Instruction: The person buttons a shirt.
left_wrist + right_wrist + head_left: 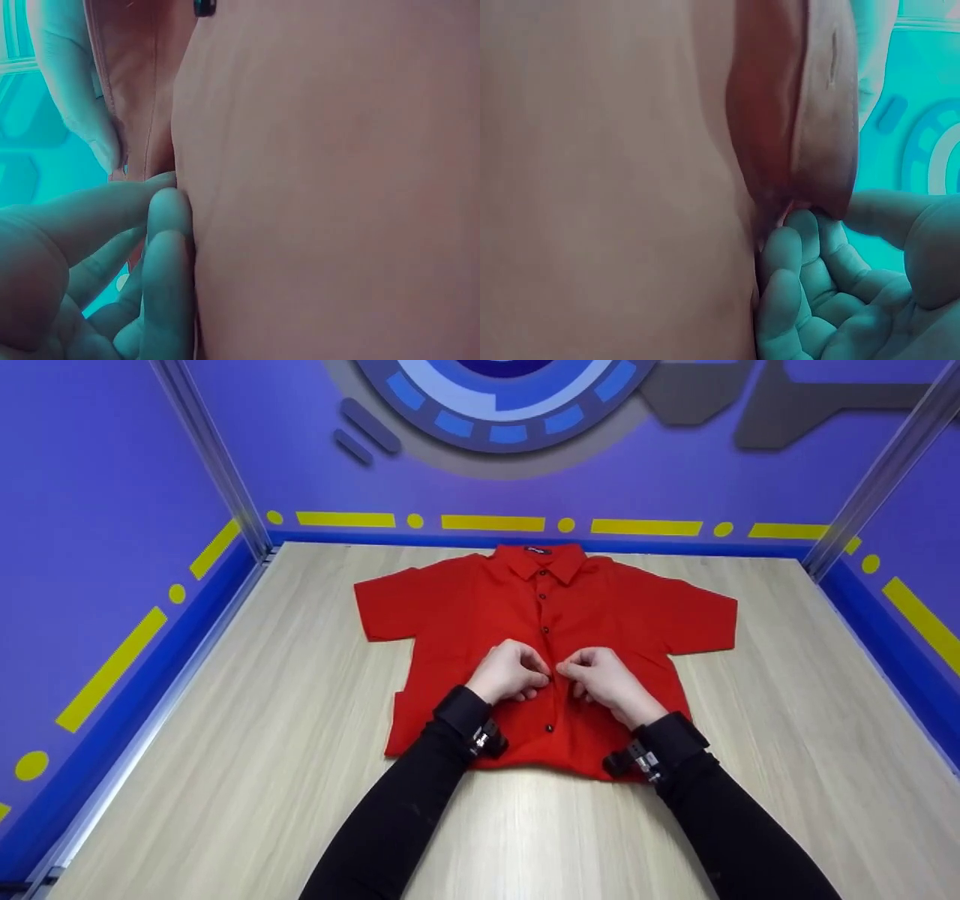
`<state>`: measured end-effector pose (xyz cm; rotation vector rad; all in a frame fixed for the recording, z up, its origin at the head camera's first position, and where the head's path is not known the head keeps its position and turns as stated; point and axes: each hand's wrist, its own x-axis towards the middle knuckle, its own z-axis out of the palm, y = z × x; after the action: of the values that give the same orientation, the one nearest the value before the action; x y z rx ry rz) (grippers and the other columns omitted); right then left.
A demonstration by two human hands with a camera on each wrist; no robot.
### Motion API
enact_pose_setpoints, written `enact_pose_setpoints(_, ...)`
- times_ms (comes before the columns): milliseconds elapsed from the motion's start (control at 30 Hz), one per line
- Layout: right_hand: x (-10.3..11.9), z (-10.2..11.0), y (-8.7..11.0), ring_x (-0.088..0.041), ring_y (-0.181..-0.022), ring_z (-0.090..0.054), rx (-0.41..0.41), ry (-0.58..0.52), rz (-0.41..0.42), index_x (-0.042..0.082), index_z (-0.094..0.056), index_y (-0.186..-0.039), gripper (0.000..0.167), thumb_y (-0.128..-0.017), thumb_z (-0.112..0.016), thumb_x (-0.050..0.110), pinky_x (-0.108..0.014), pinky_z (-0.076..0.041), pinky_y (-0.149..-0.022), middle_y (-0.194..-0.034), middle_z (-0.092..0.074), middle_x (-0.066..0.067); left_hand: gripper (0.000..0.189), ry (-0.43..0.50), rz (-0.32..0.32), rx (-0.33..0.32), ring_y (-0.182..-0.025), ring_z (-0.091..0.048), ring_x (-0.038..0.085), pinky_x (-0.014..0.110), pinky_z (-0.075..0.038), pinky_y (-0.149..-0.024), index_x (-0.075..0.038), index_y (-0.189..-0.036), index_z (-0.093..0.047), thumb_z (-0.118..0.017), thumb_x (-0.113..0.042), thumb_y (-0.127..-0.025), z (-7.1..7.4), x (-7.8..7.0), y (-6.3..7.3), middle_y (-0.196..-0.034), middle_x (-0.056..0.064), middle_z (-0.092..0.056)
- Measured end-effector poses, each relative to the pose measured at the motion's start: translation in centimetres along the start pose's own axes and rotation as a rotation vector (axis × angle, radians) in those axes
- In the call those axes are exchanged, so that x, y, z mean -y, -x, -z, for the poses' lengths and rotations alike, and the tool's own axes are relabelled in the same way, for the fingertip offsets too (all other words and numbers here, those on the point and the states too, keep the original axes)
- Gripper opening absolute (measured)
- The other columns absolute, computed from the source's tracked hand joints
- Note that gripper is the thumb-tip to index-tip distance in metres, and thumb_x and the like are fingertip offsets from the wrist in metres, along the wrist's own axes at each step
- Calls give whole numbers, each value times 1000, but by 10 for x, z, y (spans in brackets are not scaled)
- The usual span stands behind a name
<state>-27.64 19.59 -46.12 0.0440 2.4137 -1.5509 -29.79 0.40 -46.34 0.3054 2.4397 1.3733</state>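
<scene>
A red short-sleeved shirt (465, 607) lies front up, its collar (538, 556) at the far side and dark buttons running down the middle. My left hand (514, 671) pinches the button edge halfway down; in the left wrist view, thumb and fingertips meet on the cloth, with a black button (204, 7) at the top. Close beside it, my right hand (604, 679) pinches the other front edge. The right wrist view shows that placket (825, 127), with a slit buttonhole, lifted between thumb and fingers. Below the hands sits another button (549, 728). My fingers hide the spot between them.
The shirt lies on a light wood-grain table (262, 720). Blue-purple panels (525, 487) with yellow marks stand at the back and both sides, joined by metal posts (217, 457). The shirt's lower end is bunched near my wrists.
</scene>
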Motion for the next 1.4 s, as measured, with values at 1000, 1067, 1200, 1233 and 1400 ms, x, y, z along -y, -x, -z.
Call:
enact_pose_setpoints(1000, 3, -10, 3, -18, -76, -45, -28, 146, 27, 4, -54, -108, 21, -102, -48, 23, -28, -37, -70, -81, -46, -3, 17, 540, 74, 131, -68, -71, 21, 34, -60, -63, 3, -102, -69, -69, -2, -86, 2, 10, -8, -91, 20, -72)
enact_pose_setpoints(1067, 3, -10, 3, -18, -75, -45, -27, 144, 24, 5, -54, -108, 20, -102, -48, 23, -28, -37, -69, -80, -47, -3, 17, 568, 79, 151, -73, -72, 23, 35, -60, -67, 2, -103, -69, -69, -2, -86, 4, 12, -9, -95, 20, -72)
enact_pose_setpoints(1200, 3, -10, 3, -18, -75, -47, -30, 165, 13, 5, -54, -108, 19, -101, -51, 22, -28, -38, -69, -81, -48, -3, 16, 595, 71, 179, -78, -73, 24, 37, -60, -71, 0, -102, -70, -69, -3, -86, 5, 16, -10, -97, 19, -72)
enact_pose_setpoints(1233, 3, -10, 3, -18, -75, -47, -29, 172, 10, 4, -53, -109, 20, -100, -51, 22, -28, -39, -69, -82, -49, -4, 16, 597, 68, 183, -79, -73, 24, 37, -60, -72, 0, -102, -70, -69, -3, -86, 5, 17, -10, -96, 18, -72)
enact_pose_setpoints(1400, 3, -10, 2, -18, -75, -50, -41, 167, 0, 2, -52, -109, 20, -97, -57, 17, -27, -42, -68, -85, -51, -6, 14, 598, 60, 188, -79, -73, 24, 37, -60, -73, -1, -100, -71, -69, -4, -86, 5, 18, -11, -94, 16, -72)
